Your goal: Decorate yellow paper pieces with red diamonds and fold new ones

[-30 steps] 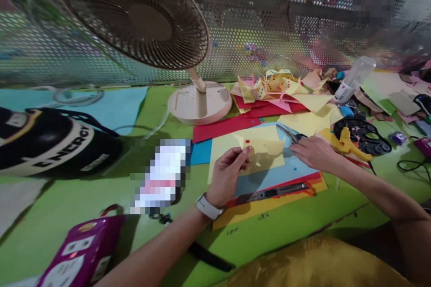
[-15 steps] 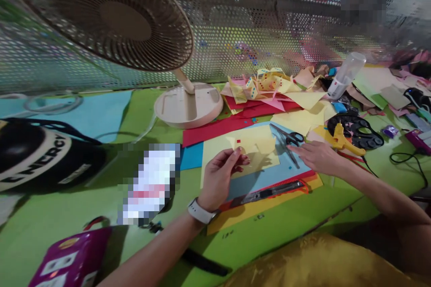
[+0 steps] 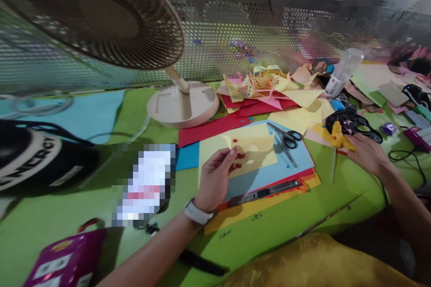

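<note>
My left hand (image 3: 215, 177), with a white watch band on its wrist, pinches a pale yellow paper strip (image 3: 257, 143). A small red square (image 3: 235, 141) shows near the strip's left end, just above my fingertips. The strip is over a stack of pale yellow and light blue paper (image 3: 303, 159). Off to the right, my right hand (image 3: 368, 154) is closed on the handle of a yellow glue gun (image 3: 337, 136); some fingers are hidden. A pale stick (image 3: 333, 166) points down below the gun. Black scissors (image 3: 290, 140) lie open on the blue sheet.
A cutter knife (image 3: 266, 192) lies along the stack's near edge. Behind are a paper scrap heap (image 3: 269, 85), a fan base (image 3: 183, 105), a clear bottle (image 3: 344, 74) and a black palette tray (image 3: 365, 125). A phone (image 3: 148, 184) and purple packet (image 3: 67, 258) are left.
My right hand has moved from beside the scissors rightward to the glue gun and taken hold of its handle. My left hand keeps its pinch on the paper strip. The view has shifted slightly.
</note>
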`<state>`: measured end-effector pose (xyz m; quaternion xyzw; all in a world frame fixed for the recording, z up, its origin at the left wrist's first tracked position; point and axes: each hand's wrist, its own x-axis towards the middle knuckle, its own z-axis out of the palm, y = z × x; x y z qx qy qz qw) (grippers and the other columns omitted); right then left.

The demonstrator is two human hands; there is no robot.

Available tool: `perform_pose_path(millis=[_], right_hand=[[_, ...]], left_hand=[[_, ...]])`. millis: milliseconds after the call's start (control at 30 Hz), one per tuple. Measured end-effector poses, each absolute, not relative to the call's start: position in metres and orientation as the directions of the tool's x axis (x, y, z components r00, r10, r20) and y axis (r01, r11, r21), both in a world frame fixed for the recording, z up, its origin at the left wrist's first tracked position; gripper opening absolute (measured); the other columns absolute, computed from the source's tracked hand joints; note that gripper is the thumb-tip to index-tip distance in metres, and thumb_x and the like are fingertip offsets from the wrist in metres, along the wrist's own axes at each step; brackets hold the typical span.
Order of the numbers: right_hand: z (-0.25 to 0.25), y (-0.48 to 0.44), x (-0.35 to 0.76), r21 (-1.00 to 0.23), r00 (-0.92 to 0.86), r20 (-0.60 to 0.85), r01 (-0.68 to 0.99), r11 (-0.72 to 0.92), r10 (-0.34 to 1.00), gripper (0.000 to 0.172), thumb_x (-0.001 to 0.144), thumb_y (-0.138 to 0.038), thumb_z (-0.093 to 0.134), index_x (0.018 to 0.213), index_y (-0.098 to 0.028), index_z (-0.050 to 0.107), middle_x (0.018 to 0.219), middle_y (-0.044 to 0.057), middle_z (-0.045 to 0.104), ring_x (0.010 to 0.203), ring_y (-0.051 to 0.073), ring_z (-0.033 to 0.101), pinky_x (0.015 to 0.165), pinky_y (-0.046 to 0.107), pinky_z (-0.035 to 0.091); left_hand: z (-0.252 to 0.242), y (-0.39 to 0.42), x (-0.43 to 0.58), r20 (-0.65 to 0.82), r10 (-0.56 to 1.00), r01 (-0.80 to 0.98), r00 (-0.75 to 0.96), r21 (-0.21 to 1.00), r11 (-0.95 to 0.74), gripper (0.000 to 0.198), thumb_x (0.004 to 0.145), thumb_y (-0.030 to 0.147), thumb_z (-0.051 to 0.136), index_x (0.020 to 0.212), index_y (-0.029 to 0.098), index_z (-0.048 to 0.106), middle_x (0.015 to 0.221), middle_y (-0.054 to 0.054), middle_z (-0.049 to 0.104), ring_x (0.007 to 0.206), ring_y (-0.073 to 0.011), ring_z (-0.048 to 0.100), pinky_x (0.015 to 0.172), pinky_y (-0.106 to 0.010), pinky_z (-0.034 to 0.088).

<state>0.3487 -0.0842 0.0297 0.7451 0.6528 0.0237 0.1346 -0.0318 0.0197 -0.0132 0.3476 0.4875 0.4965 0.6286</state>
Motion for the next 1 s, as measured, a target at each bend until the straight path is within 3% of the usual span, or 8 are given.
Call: perform_pose_path(millis=[200,367,600,767,1000], right_hand=[[0.032,-0.077,0.344,0.285,0.119,-0.065,0.954,-0.096,0.991,0.031,0.09,-0.026,0.045,0.114,-0.012,0.057,0.102,0.02,0.061,0.096,0.033,0.061,0.077,0.041,0.045],[0.031,-0.076,0.348,0.29,0.152,-0.008,0.946,-0.143,0.988,0.04,0.09,-0.023,0.038,0.126,-0.012,0.051,0.106,0.023,0.062,0.095,0.033,0.061,0.08,0.042,0.047],[0.026,-0.084,0.363,0.139,0.211,0.082,0.965,-0.221,0.974,0.041,0.09,-0.04,0.044,0.128,-0.026,0.05,0.111,0.02,0.06,0.105,0.032,0.061,0.082,0.042,0.05],[0.017,-0.082,0.377,0.195,0.203,0.076,0.957,-0.214,0.976,0.045,0.089,-0.049,0.043,0.123,-0.023,0.056,0.107,0.018,0.062,0.101,0.031,0.062,0.08,0.04,0.052],[-0.005,-0.082,0.384,0.264,0.121,0.319,0.941,-0.211,0.94,0.051,0.087,-0.045,0.037,0.117,-0.014,0.063,0.098,0.011,0.06,0.093,0.029,0.062,0.076,0.042,0.053]], left_hand=[[-0.019,0.021,-0.033,-0.253,0.964,-0.292,0.082,0.919,0.266,0.037,0.06,0.046,0.083,0.08,0.018,0.069,0.074,-0.001,0.071,0.07,-0.0151,0.069,0.055,-0.02,0.051],[-0.025,0.022,-0.034,-0.254,0.958,-0.311,0.136,0.907,0.284,0.034,0.066,0.043,0.08,0.085,0.017,0.071,0.08,-0.004,0.074,0.076,-0.0176,0.072,0.062,-0.023,0.055],[-0.023,0.022,-0.033,-0.26,0.952,-0.347,0.164,0.888,0.303,0.035,0.066,0.043,0.08,0.086,0.017,0.071,0.083,-0.006,0.075,0.083,-0.021,0.072,0.069,-0.029,0.058],[-0.02,0.022,-0.032,-0.249,0.952,-0.386,0.178,0.872,0.301,0.032,0.065,0.041,0.081,0.083,0.017,0.071,0.08,-0.004,0.075,0.081,-0.0195,0.072,0.069,-0.028,0.058],[-0.018,0.022,-0.033,-0.251,0.95,-0.388,0.188,0.869,0.307,0.029,0.067,0.04,0.08,0.083,0.018,0.072,0.081,-0.002,0.075,0.084,-0.0202,0.072,0.072,-0.029,0.057]])
